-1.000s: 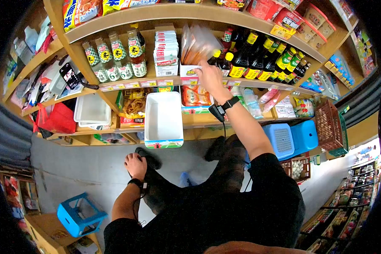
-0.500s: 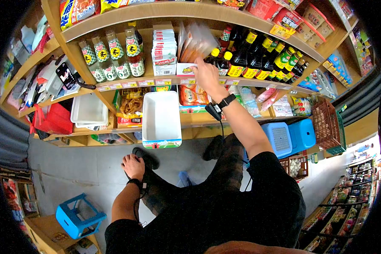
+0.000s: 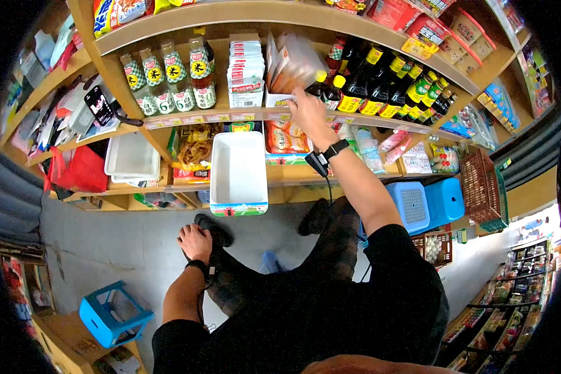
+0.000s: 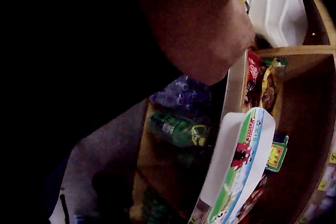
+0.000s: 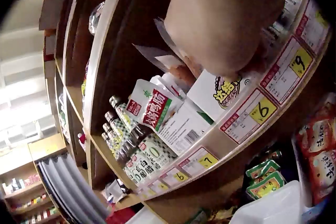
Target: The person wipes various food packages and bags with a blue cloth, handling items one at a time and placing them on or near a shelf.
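In the head view my right hand (image 3: 310, 115) is at the right front corner of a small white display box (image 3: 279, 100) on the middle shelf, its fingers and thumb gripping the box's edge. Clear packets with reddish-brown contents (image 3: 291, 65) stand upright in that box. The right wrist view has the hand (image 5: 220, 29) close over the box front (image 5: 207, 95), its fingertips mostly hidden. My left hand (image 3: 194, 243) rests on my left knee, fingers relaxed, holding nothing. In the left wrist view the hand (image 4: 210, 45) is dark.
Left of the box stand a box of stacked white packets (image 3: 245, 75) and several vinegar bottles (image 3: 201, 71); dark sauce bottles (image 3: 355, 84) stand right. An empty white tub (image 3: 239, 171) juts from the lower shelf. Blue stools (image 3: 408, 202) and a brown crate (image 3: 478, 184) are at right.
The head view shifts slightly. My right hand stays at the display box and my left hand stays on the knee; the packets and box keep their place on the shelf.
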Available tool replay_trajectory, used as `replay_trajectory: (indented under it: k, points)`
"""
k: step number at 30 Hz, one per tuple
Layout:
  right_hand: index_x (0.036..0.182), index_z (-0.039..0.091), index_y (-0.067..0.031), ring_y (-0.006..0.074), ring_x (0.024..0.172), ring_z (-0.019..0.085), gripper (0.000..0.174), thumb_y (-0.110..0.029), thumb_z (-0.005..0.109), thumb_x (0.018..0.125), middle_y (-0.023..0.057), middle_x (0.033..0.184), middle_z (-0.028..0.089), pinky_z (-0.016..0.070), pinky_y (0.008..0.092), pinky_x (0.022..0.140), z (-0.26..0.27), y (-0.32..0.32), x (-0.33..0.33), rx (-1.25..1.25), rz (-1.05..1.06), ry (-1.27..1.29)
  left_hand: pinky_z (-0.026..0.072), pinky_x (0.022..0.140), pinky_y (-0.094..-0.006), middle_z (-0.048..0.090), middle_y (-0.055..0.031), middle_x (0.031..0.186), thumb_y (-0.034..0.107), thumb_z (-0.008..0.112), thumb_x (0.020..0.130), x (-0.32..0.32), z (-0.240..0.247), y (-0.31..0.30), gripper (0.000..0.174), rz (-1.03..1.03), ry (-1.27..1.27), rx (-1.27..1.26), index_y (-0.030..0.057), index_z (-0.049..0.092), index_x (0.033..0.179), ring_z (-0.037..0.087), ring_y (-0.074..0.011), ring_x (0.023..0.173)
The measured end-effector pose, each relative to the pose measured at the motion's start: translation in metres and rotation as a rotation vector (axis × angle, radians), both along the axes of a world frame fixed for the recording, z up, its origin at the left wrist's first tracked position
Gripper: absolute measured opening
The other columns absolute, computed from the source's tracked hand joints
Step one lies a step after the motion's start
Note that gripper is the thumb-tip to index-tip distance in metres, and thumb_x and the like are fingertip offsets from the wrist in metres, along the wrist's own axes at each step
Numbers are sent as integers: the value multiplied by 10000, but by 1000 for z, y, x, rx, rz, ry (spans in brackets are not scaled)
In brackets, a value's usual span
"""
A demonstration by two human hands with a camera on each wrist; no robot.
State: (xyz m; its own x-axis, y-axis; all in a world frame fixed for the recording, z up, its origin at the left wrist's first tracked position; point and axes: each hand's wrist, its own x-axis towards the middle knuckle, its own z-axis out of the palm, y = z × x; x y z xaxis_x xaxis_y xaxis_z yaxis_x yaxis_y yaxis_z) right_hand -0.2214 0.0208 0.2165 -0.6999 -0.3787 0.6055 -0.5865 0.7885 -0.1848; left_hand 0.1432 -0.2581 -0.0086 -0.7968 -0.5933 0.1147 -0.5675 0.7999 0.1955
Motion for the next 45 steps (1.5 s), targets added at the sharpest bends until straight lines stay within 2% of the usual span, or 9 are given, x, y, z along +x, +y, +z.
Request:
replay_trajectory:
  k: [15,18,20,23,27,32,34,38,45]
  points:
    - [959,581,-44,412,706,688,265,-255,722,884,206,736,682,538,533,616,-4,-10,3,-80,-35,15,367,1045,-557,631,-98,1162,294,637,845,-2,9,2,239,12,-57,75,113,663,998,510,-314,1228]
    - [1038,622,-58,387,750,698,260,-242,725,886,186,795,708,545,504,656,-5,-11,6,-43,-78,11,362,1049,-554,631,-97,1154,293,640,842,-2,4,1,236,29,-47,64,113,660,993,512,-314,1222]
    - [1072,606,-72,380,666,682,233,-209,687,901,157,726,687,522,515,595,-9,-14,19,-295,23,-55,357,1051,-552,632,-96,1143,292,642,839,-2,2,1,238,26,-3,16,111,658,993,513,-313,1217]
    - [1141,601,-75,377,647,674,257,-179,651,911,149,723,686,515,509,589,-16,-23,32,-382,170,-119,356,1050,-551,627,-101,1150,293,641,842,-3,16,4,252,32,-71,80,104,660,1007,512,-316,1217]
    - [1191,618,-77,369,708,695,297,-175,652,913,180,790,702,541,479,617,-19,-41,38,-123,254,-6,357,1046,-552,621,-112,1164,297,641,846,-4,18,5,267,16,-68,89,100,664,1025,508,-323,1224]
    - [1248,601,-58,419,721,681,352,-184,634,921,213,787,700,534,527,644,-2,-60,39,-155,247,13,359,1044,-555,616,-120,1161,301,639,848,-5,16,5,269,23,-78,83,96,664,1020,501,-330,1233]
    - [1203,573,-41,443,680,662,324,-207,613,927,245,757,683,526,556,633,5,-66,36,-155,159,-79,355,1047,-547,617,-115,1160,307,638,848,-3,15,4,273,18,-72,77,95,664,1019,498,-327,1238]
    - [1133,565,-24,448,683,664,282,-212,620,929,258,738,674,523,569,629,1,-76,25,-192,187,-77,374,1017,-527,633,-111,1137,311,637,849,-2,12,2,277,1,-46,50,92,662,1017,524,-329,1191]
    - [1092,585,12,438,704,686,288,-183,647,890,235,746,689,548,556,639,10,-80,23,21,116,-65,367,1031,-521,622,-108,1142,308,660,823,-4,13,4,268,14,-41,59,101,661,992,508,-314,1222]
